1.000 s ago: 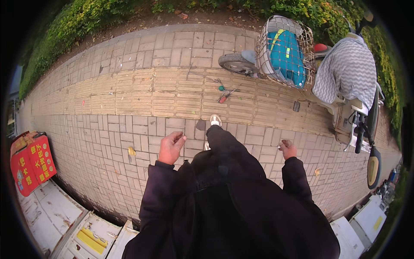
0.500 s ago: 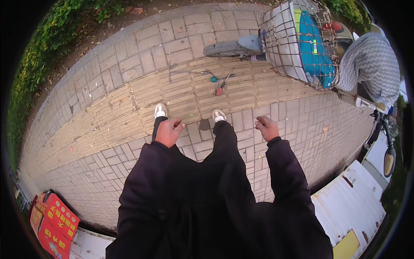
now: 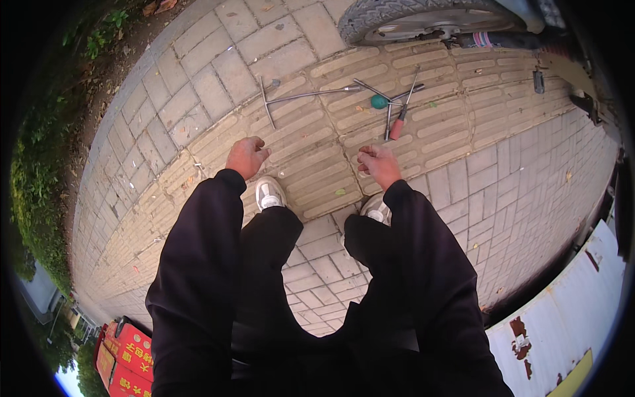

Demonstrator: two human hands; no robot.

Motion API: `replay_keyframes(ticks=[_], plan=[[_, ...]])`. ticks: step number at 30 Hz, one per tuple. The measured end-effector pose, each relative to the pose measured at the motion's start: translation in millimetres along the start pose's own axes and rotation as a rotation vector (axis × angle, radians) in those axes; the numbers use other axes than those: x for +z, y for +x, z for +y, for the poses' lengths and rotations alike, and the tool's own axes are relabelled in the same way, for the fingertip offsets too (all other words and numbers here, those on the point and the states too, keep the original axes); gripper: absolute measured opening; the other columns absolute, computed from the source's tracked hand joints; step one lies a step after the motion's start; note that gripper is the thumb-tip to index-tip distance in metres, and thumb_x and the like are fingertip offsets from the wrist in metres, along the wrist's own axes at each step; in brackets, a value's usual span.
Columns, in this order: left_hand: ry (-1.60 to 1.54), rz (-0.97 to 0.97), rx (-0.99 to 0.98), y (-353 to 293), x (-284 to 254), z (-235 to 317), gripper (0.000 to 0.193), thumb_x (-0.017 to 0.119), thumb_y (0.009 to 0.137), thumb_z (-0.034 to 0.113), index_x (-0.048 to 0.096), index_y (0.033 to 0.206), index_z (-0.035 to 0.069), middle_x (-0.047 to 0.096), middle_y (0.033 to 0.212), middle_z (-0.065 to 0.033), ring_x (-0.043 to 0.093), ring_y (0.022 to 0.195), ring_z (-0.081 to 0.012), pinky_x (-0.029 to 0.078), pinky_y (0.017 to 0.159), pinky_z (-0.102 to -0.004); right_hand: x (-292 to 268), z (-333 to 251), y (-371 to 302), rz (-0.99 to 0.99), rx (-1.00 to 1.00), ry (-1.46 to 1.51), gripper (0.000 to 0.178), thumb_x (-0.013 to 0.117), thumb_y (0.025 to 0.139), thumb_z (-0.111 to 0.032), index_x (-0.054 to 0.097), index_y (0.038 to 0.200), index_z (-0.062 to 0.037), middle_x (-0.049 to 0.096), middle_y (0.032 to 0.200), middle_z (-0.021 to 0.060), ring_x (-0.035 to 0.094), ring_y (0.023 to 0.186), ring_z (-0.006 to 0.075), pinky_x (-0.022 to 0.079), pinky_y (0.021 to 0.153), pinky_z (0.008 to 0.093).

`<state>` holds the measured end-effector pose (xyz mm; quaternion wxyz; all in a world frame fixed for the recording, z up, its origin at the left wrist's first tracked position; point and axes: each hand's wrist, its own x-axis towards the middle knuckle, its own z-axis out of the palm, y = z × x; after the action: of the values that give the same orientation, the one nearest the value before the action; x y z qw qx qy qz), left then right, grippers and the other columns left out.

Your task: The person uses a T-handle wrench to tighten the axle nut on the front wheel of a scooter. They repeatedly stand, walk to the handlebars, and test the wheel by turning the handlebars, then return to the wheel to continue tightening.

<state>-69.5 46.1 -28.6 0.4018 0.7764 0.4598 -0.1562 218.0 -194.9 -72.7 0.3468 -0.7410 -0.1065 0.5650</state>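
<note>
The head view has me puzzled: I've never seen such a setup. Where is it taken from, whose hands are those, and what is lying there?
There is no machine here, just a bare-handed person. A wide fisheye camera on the person's head looks down, which is why straight edges bend toward the rim and the dark sleeves rise from below.

The left hand and right hand have loosely curled fingers; I see nothing held in either. Below them in the picture are the person's pale shoes.

Farther out, on the ribbed paving, lie a T-shaped metal tool, a three-armed metal tool, a red-handled screwdriver crossing it, and a small round green thing. At the top is part of a wheel.
</note>
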Motion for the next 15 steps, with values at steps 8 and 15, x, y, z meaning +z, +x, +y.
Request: replay_keyframes(ticks=[8,15], plan=[[0.529,0.151,0.422,129.9,13.6,-52.2,0.037,0.072,0.086,0.018,0.065,0.117,0.001,0.067,0.111,-0.0212,0.068,0.099,-0.0406,0.055,0.081,-0.0496,42.0,20.1,120.4,0.185,-0.103,0.215,0.023,0.067,0.092,-0.016,0.074,0.102,0.0041,0.075,0.082,0.0096,0.072,0.064,0.0155,0.056,0.058,0.0289],[0.880,0.209,0.594,181.7,36.4,-34.8,0.021,0.068,0.082,0.014,0.065,0.100,0.003,0.065,0.102,-0.0170,0.063,0.101,-0.0348,0.051,0.089,-0.0465,63.5,-8.7,140.5,0.200,-0.235,0.164,0.026,0.068,0.088,-0.017,0.074,0.100,0.0047,0.074,0.081,0.0114,0.073,0.063,0.0181,0.057,0.058,0.0303]])
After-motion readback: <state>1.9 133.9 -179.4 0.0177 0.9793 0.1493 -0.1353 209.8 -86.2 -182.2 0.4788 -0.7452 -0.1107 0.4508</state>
